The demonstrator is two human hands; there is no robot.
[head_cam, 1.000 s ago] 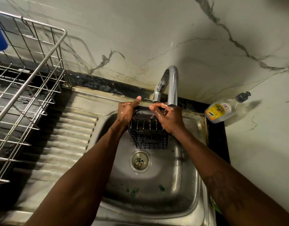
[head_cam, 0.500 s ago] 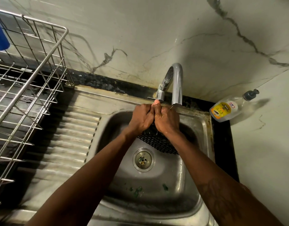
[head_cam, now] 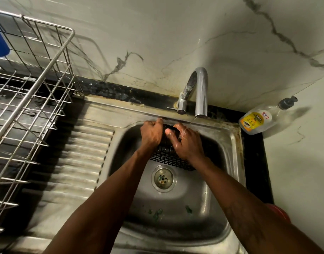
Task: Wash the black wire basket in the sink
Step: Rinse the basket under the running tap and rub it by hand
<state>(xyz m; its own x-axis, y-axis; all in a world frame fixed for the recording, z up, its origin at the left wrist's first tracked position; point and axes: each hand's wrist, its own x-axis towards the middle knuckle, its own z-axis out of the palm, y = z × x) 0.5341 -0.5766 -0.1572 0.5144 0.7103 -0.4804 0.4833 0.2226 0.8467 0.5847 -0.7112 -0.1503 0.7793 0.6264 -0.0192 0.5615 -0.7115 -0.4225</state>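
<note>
The left hand and right hand are curling their fingers round the black wire basket at the back edge of the sink, under the tap. It is probably being rinsed, and I think it is needing a turn next.

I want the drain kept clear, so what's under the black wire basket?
The left hand and right hand hold the black wire basket over the sink's back; the drain strainer sits just in front, uncovered. The basin directly beneath is hidden by mesh and hands.
</note>
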